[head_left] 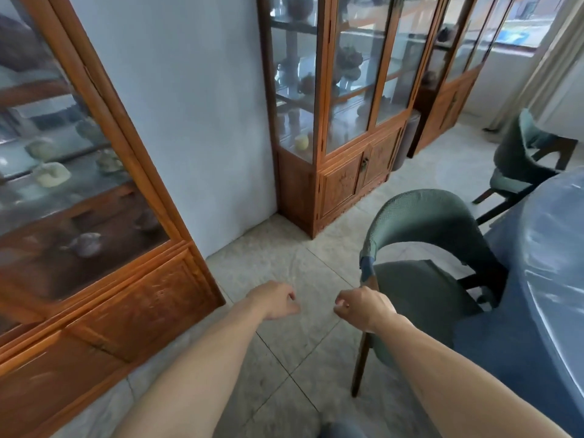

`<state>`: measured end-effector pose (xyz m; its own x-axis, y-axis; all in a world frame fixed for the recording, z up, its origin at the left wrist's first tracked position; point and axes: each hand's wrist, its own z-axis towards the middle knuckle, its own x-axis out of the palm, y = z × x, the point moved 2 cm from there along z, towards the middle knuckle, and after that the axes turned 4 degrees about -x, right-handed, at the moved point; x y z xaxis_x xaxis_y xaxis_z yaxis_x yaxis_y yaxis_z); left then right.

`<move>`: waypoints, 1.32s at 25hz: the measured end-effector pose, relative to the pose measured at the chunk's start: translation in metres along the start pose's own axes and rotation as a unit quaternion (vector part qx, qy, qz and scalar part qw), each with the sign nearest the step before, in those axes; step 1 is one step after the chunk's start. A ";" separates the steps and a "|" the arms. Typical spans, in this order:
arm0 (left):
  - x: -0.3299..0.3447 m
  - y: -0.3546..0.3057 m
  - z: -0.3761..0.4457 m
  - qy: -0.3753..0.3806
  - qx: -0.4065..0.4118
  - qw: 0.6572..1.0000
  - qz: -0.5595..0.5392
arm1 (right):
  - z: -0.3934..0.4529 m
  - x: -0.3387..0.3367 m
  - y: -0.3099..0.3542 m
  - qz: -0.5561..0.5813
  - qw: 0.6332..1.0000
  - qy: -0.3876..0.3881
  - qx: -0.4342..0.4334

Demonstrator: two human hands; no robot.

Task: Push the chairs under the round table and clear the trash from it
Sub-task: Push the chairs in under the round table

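Two bare forearms reach forward over the tiled floor (278, 267). Left hand (275, 300): grip loosely curled, holding nothing. Right hand (366, 308): grip curled shut, empty, just beside the near chair (423, 216)'s backrest end. That green chair sits partly tucked at the blue-covered counter (543, 248). Far chair (521, 156) stands beyond, angled at the counter's edge.
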<state>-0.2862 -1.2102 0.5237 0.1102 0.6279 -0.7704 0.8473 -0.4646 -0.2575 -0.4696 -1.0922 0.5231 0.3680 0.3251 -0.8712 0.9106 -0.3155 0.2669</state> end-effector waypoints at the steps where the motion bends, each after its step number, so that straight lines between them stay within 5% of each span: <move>1: -0.006 0.000 0.016 0.006 0.003 1.000 0.002 | 0.016 -0.005 -0.003 0.001 1.000 0.005 0.001; 17: -0.205 -0.108 0.296 0.010 0.051 0.995 0.088 | 0.285 -0.167 -0.143 0.030 0.997 -0.046 0.048; 26: -0.264 -0.210 0.447 0.072 0.171 0.968 0.170 | 0.332 -0.208 -0.268 0.088 0.965 -0.109 0.224; 33: -0.300 -0.304 0.565 0.145 0.307 0.909 0.240 | 0.368 -0.240 -0.326 0.136 0.894 -0.142 0.402</move>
<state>-0.8710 -1.6102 0.5034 0.5992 0.3575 -0.7163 0.2257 -0.9339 -0.2773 -0.9244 -1.3951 0.4940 0.3886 -0.0657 -0.9191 0.3226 -0.9246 0.2025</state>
